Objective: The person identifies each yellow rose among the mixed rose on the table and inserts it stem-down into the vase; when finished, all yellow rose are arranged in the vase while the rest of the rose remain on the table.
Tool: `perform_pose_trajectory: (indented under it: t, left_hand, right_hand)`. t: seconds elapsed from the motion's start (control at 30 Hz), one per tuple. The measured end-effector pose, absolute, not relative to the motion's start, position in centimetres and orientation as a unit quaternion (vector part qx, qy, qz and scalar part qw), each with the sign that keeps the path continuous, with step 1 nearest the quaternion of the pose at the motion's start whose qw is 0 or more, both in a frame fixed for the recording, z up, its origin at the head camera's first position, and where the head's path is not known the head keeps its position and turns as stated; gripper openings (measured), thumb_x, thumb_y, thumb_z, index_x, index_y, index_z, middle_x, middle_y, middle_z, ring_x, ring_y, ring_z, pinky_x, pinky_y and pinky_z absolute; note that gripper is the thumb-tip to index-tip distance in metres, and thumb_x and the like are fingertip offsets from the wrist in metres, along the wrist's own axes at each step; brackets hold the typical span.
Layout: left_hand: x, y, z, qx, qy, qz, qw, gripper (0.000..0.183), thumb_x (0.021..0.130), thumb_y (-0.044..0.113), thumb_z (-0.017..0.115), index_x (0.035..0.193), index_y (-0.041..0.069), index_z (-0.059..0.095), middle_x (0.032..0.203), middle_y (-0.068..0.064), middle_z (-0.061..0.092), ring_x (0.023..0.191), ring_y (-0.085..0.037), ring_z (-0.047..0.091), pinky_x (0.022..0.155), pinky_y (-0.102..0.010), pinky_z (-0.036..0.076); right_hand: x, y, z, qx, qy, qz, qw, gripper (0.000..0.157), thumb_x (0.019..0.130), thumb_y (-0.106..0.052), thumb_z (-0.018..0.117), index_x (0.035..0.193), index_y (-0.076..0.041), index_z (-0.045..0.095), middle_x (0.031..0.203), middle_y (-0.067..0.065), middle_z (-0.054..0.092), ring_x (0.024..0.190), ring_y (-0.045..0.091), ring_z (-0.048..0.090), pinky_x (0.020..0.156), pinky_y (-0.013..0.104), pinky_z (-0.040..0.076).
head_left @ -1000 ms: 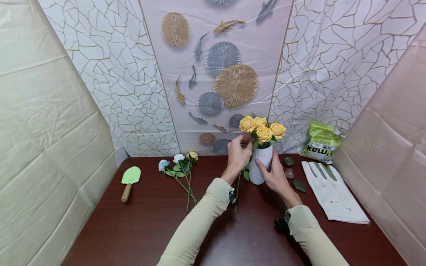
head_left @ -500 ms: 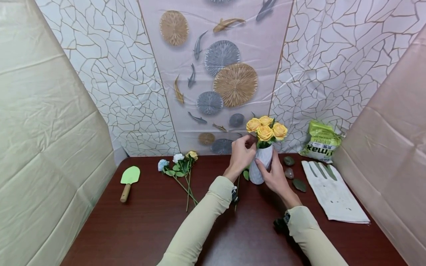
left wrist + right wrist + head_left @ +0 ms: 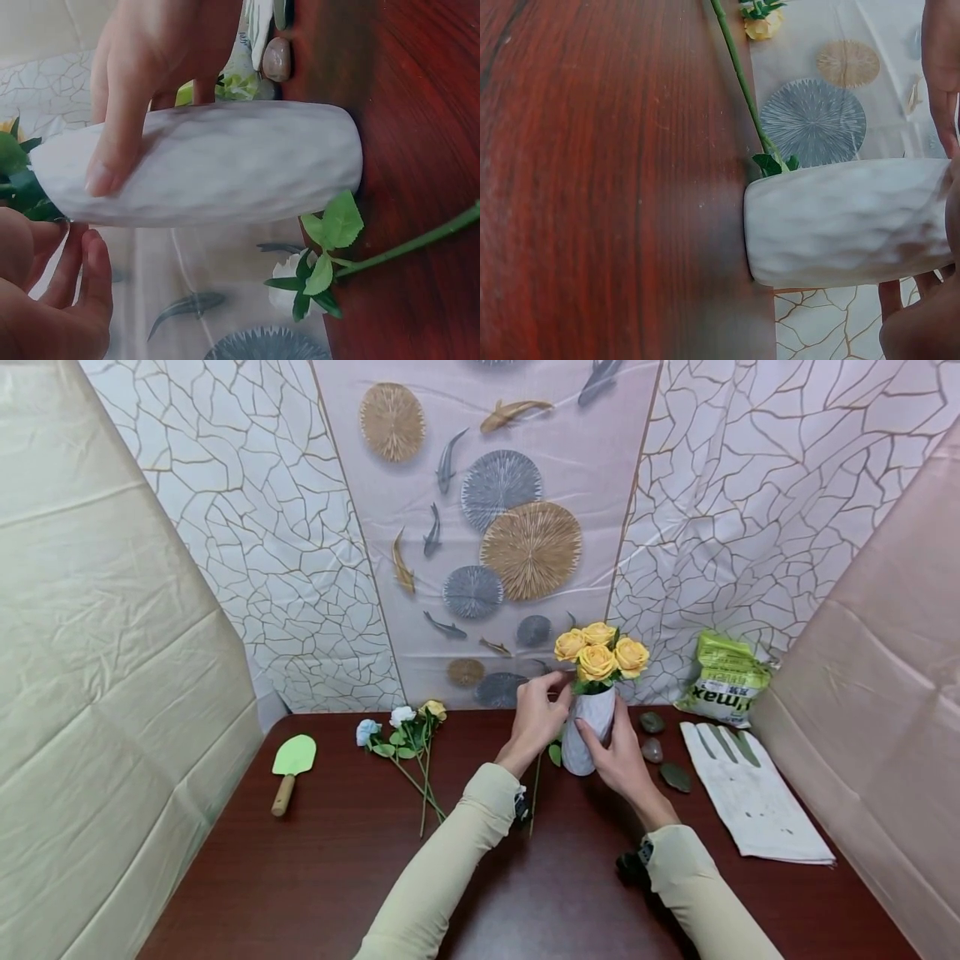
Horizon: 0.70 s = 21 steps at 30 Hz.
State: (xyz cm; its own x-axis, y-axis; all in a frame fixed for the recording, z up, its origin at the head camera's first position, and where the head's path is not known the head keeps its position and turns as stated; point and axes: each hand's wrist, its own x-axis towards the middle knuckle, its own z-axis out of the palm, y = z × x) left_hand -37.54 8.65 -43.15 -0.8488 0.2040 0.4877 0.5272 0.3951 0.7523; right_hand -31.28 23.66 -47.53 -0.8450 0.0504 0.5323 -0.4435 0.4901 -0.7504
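A white dimpled vase [image 3: 588,731] stands on the table with several yellow roses [image 3: 597,662] in its mouth. My right hand [image 3: 624,760] grips the vase from the right, its thumb across the front and its fingers behind, as the left wrist view shows. At the left of the rim is my left hand [image 3: 536,718], fingers bent, thumb and fingertips close together by the green leaves [image 3: 26,184]. Whether a leaf or stem is pinched there cannot be made out. A white rose [image 3: 286,289] on a green stem lies beside the vase, mostly hidden by the left hand in the head view.
Further left lie blue, white and yellow flowers [image 3: 405,735] with crossed stems, and a green trowel [image 3: 295,756] with a wooden handle. To the right are several stones [image 3: 674,777], white gloves [image 3: 750,802] and a green bag [image 3: 723,681] against the patterned backdrop.
The yellow roses shifted right and became more bunched. My left hand went right with them, then back slightly left and down. My right hand and the vase have stayed put.
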Motion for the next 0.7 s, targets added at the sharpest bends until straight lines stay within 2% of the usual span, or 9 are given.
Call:
perform_pose_trajectory:
  t: [0.13,0.37,0.53,0.7]
  left_hand:
    - [-37.5,7.7,-43.3,-0.239,-0.804,-0.520,0.162,0.020,0.102,0.028,0.061,0.116,0.026,0.075,0.105,0.008,0.076,0.095,-0.001,0.070,0.072,-0.013,0.057]
    - [-37.1,3.9,-43.5,-0.228,-0.804,-0.509,0.206,0.019,0.102,0.029,0.061,0.112,0.023,0.076,0.101,0.008,0.077,0.092,-0.001,0.071,0.078,-0.016,0.058]
    - [-37.2,-0.9,-44.5,-0.180,-0.810,-0.508,0.230,0.017,0.100,0.024,0.064,0.110,0.018,0.077,0.099,0.006,0.078,0.093,-0.006,0.073,0.081,-0.021,0.059]
    - [-37.3,-6.3,-46.3,-0.105,-0.839,-0.492,0.205,0.014,0.098,0.023,0.067,0.108,0.020,0.076,0.099,0.002,0.078,0.091,-0.012,0.073,0.083,-0.027,0.060]
  right_hand:
    - [-31.2,23.5,-47.3,0.114,-0.825,0.491,0.256,0.073,0.098,-0.019,0.066,0.156,-0.005,0.025,0.143,0.021,0.048,0.124,0.031,0.053,0.098,0.044,0.044]
    - [-31.3,23.6,-47.5,0.116,-0.820,0.500,0.254,0.074,0.098,-0.018,0.067,0.157,-0.007,0.024,0.143,0.021,0.048,0.126,0.033,0.053,0.100,0.050,0.043]
    - [-31.3,23.5,-47.6,0.115,-0.820,0.503,0.249,0.074,0.098,-0.020,0.066,0.157,-0.007,0.024,0.143,0.022,0.048,0.127,0.034,0.052,0.101,0.051,0.042]
    - [-31.2,23.6,-47.7,0.113,-0.821,0.505,0.242,0.075,0.098,-0.020,0.066,0.158,-0.008,0.022,0.143,0.021,0.048,0.125,0.033,0.052,0.099,0.049,0.044]
